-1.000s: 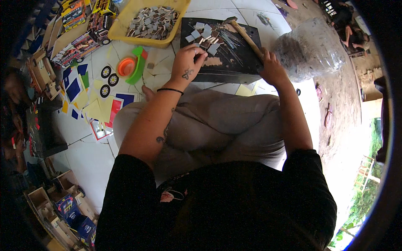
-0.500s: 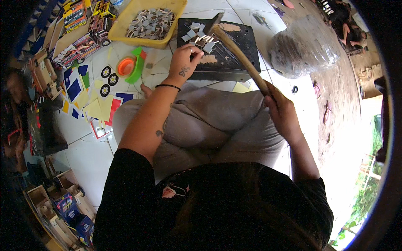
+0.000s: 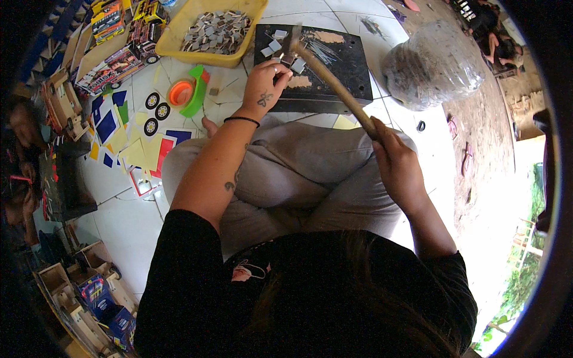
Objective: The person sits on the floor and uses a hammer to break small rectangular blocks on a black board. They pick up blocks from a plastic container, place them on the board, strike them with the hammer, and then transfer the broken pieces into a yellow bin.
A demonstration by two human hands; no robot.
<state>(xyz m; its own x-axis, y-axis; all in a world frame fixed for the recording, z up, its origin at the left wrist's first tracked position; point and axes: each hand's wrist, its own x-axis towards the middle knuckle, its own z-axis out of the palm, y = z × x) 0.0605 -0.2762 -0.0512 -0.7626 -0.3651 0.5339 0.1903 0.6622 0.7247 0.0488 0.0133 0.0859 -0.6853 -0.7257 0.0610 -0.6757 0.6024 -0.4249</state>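
My right hand (image 3: 399,167) is wrapped round the wooden handle of a hammer (image 3: 337,85). The hammer's head, smeared by motion, is over the far left part of a low black block (image 3: 353,83). Beside the head, my left hand (image 3: 265,86) has thumb and fingers pinched at the block's left side; a small brown piece shows at the fingertips, but what exactly they grip is hidden. Small grey square pieces (image 3: 274,46) lie scattered around there on the block. Thin nail-like metal pins (image 3: 321,53) are spread to the right of them.
A yellow basin (image 3: 164,45) full of similar small squares stands far left. Near it are an orange-and-green container (image 3: 194,98), toy wheels (image 3: 151,126), coloured sheets (image 3: 106,126) and toy trucks (image 3: 128,65). At right sits a plastic-wrapped bundle (image 3: 433,68). Other people are at both edges.
The hammer head has moved down and left toward my left fingertips, and my right hand has dropped slightly. My left hand keeps its pinch in nearly the same place.
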